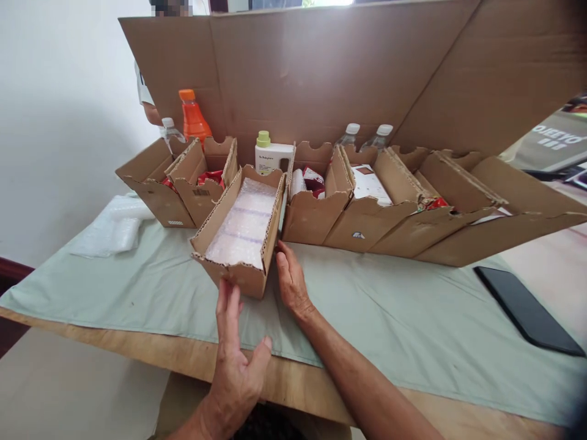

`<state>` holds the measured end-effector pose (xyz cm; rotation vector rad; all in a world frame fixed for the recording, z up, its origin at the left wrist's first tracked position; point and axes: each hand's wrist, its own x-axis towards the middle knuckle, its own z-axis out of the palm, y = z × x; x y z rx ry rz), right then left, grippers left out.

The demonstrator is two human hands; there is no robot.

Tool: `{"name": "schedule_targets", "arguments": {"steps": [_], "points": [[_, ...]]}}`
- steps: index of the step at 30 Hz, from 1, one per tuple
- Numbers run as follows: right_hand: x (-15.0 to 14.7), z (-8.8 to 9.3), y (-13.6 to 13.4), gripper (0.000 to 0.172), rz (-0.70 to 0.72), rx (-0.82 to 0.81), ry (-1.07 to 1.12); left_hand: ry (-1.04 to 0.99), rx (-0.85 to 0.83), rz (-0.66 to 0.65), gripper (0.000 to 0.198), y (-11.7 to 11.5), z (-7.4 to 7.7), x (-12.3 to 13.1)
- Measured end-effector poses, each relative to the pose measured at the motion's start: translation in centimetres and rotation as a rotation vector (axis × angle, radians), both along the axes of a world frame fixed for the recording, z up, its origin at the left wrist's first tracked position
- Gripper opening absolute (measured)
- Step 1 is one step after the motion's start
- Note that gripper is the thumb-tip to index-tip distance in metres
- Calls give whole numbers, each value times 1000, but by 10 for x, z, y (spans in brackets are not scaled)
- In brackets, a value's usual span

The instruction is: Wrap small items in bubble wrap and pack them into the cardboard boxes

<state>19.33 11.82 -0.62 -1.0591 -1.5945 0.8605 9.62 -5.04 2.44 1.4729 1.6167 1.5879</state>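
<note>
A narrow cardboard box (245, 282) juts out toward me from a row of similar open boxes. Inside it lies a bubble-wrapped white bundle (242, 223) with faint purple bands. My left hand (238, 354) has its fingertips against the box's near end, fingers stretched out and thumb apart. Along the box's right side rests my right hand (292, 281), fingers extended and flat by the wall. Neither hand wraps around anything.
Behind stand a tall cardboard panel (321, 67), an orange bottle (194, 116), a white jug with green cap (271, 156) and clear bottles. More boxes (362, 235) line the right. Bubble wrap (112, 226) lies left, a black phone (527, 308) right. Someone's arm (150, 113) shows behind the panel.
</note>
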Motion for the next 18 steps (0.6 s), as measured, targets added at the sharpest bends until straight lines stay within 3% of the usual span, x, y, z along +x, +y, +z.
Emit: {"name": "schedule_targets", "arguments": {"steps": [5,13,18], "points": [[-2,-5,-2,62,-57,-37,63,77,-63,-65,85,35,5,-10],[-3,-6,-3,64,-107,-120,133,175,-84,-139,56,124,1,-20],[-2,-5,-2,63,-108,-166,172,309,-73,-177,52,139,2,-26]]}}
